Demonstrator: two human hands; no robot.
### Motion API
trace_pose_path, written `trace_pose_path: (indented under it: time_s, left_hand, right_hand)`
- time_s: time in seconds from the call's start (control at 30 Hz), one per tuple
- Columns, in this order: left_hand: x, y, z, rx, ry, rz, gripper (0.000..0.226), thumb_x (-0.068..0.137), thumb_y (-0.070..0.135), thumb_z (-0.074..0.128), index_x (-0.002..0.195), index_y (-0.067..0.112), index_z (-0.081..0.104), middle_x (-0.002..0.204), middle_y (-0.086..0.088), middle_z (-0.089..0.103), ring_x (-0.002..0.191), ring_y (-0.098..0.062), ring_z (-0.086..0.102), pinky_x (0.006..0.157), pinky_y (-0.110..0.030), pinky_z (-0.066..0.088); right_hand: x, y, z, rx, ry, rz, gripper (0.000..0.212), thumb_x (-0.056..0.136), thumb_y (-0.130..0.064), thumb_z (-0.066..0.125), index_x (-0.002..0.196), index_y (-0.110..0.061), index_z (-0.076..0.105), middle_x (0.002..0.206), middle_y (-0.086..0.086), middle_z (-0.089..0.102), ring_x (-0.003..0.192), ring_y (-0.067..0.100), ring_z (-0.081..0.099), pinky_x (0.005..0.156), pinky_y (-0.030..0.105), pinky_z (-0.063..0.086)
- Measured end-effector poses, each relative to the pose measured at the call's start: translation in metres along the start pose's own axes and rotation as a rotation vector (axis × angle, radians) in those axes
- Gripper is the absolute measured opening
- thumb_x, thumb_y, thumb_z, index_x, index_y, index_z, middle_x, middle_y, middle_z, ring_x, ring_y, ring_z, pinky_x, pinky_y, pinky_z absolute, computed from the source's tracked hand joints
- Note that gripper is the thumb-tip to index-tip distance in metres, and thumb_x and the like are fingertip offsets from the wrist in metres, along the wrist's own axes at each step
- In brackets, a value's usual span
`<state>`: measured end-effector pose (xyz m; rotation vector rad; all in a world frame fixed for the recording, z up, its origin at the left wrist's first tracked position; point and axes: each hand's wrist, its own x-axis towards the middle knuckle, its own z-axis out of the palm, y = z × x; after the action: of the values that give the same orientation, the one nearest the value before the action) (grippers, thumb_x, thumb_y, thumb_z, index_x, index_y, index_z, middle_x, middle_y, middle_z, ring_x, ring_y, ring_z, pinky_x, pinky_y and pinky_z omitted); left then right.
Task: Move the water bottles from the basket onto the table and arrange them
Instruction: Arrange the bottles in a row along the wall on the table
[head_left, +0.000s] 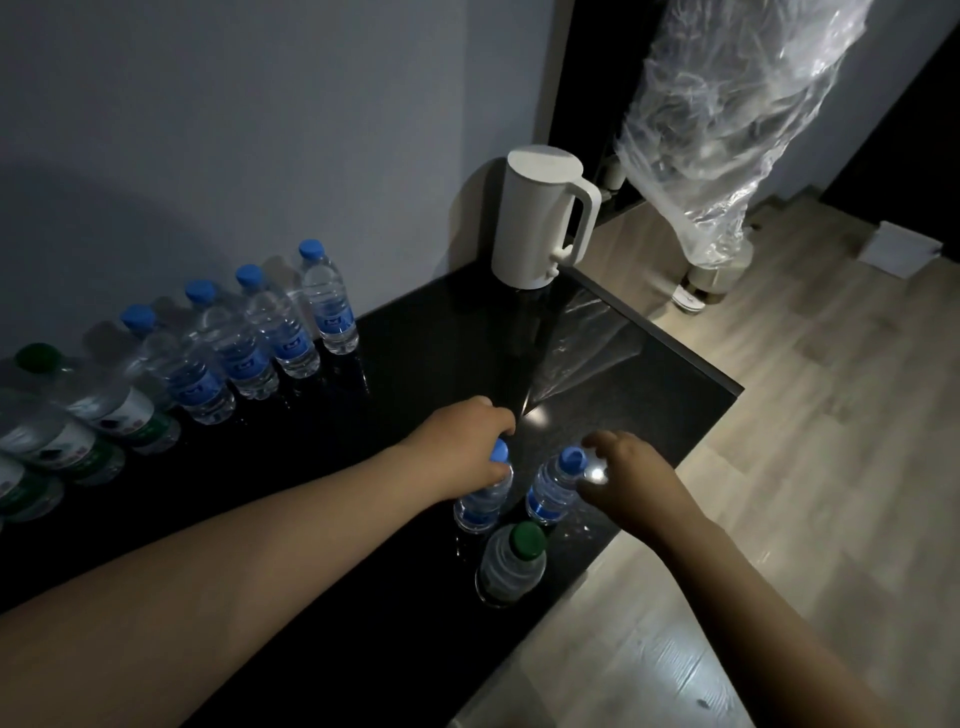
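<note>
The left grip (467, 441) is clenched round the neck of a blue-capped bottle (480, 506), which stands upright on the black counter (415, 353) directly beneath it. The right grip (636, 480) hovers with curled fingers just right of a second blue-capped bottle (550, 491), close to its cap. Glare hides the fingertips, so I cannot tell whether it holds or even touches the bottle. A green-capped bottle (511, 566) stands just nearer the person than both grips. Well left of the left grip and beyond it, a row of blue-capped bottles (244, 358) lines the wall, with a green-capped group (109, 405) further left. A white kettle (543, 218) stands far beyond both grips.
</note>
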<state>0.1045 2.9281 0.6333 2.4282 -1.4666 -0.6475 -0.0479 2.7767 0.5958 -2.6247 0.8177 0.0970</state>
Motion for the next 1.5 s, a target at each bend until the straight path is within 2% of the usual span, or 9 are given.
trace_pose_path:
  time_s: [0.23,0.3,0.5,0.63,0.8,1.03,1.2,1.33,1.5]
  left_hand:
    - [0.012,-0.005,0.007,0.015,-0.025,-0.023,0.026,0.079,0.031,0.068,0.102,0.023,0.062,0.097,0.008,0.045,0.085,-0.011,0.051,0.064,-0.019,0.035]
    - [0.014,-0.008,0.008,-0.011,-0.021,-0.034,0.023,0.078,0.029,0.069,0.1,0.023,0.063,0.097,0.008,0.046,0.086,-0.012,0.052,0.064,-0.018,0.035]
    - [0.017,-0.013,0.006,-0.026,-0.028,-0.023,0.02,0.078,0.029,0.069,0.096,0.025,0.062,0.095,0.009,0.044,0.083,-0.01,0.05,0.06,-0.016,0.033]
    - [0.013,-0.019,0.004,-0.042,-0.029,-0.035,0.018,0.078,0.027,0.069,0.094,0.024,0.062,0.097,0.008,0.044,0.087,-0.012,0.051,0.065,-0.019,0.037]
    - [0.002,-0.034,-0.001,-0.042,-0.011,-0.078,0.018,0.077,0.022,0.071,0.092,0.024,0.061,0.1,0.006,0.046,0.089,-0.012,0.052,0.069,-0.021,0.041]
    - [-0.022,-0.058,0.001,-0.077,0.073,-0.122,0.017,0.075,0.019,0.071,0.089,0.023,0.062,0.096,0.006,0.048,0.085,-0.011,0.054,0.068,-0.02,0.043]
    - [-0.034,-0.068,0.002,-0.157,0.107,-0.142,0.019,0.071,0.019,0.073,0.086,0.024,0.062,0.095,0.007,0.05,0.084,-0.01,0.055,0.066,-0.018,0.044]
    - [-0.034,-0.068,-0.009,-0.185,0.157,-0.131,0.02,0.071,0.025,0.074,0.089,0.023,0.065,0.096,0.005,0.052,0.085,-0.012,0.056,0.069,-0.021,0.047]
    - [-0.034,-0.075,-0.037,-0.14,0.213,-0.135,0.022,0.07,0.026,0.074,0.091,0.023,0.067,0.095,0.004,0.053,0.085,-0.013,0.055,0.071,-0.025,0.047]
  right_hand:
    - [-0.015,-0.006,-0.005,0.051,0.014,-0.019,0.046,0.083,-0.027,0.069,0.126,-0.023,0.053,0.12,0.0,0.056,0.102,0.013,0.056,0.083,0.024,0.049]
    - [-0.026,-0.013,-0.011,0.076,0.01,-0.044,0.047,0.083,-0.029,0.069,0.127,-0.024,0.054,0.119,-0.002,0.056,0.102,0.012,0.057,0.084,0.026,0.051]
    - [-0.056,-0.045,-0.019,0.182,-0.08,-0.214,0.034,0.081,-0.032,0.069,0.114,-0.028,0.06,0.106,-0.009,0.058,0.089,0.006,0.058,0.079,0.029,0.054]
    - [-0.063,-0.054,-0.008,0.147,-0.162,-0.246,0.042,0.082,-0.034,0.068,0.122,-0.031,0.056,0.113,-0.011,0.053,0.094,0.006,0.057,0.081,0.026,0.053]
    - [-0.057,-0.06,0.002,0.082,-0.155,-0.249,0.024,0.084,-0.027,0.065,0.108,-0.023,0.062,0.105,-0.006,0.055,0.087,0.009,0.058,0.077,0.024,0.052]
    - [-0.049,-0.066,0.006,0.018,-0.196,-0.229,0.033,0.082,-0.024,0.066,0.114,-0.022,0.061,0.11,-0.003,0.056,0.095,0.014,0.06,0.081,0.03,0.054]
    - [-0.047,-0.064,0.004,0.054,-0.226,-0.198,0.028,0.078,-0.024,0.072,0.104,-0.024,0.062,0.103,-0.007,0.058,0.089,0.006,0.06,0.076,0.023,0.055]
    - [-0.041,-0.066,-0.006,0.082,-0.148,-0.183,0.019,0.074,-0.023,0.072,0.091,-0.019,0.064,0.092,-0.007,0.059,0.08,0.008,0.062,0.068,0.027,0.057]
    - [-0.03,-0.074,-0.023,0.067,-0.119,-0.239,0.02,0.075,-0.031,0.072,0.092,-0.024,0.063,0.093,-0.008,0.058,0.082,0.007,0.06,0.072,0.028,0.057]
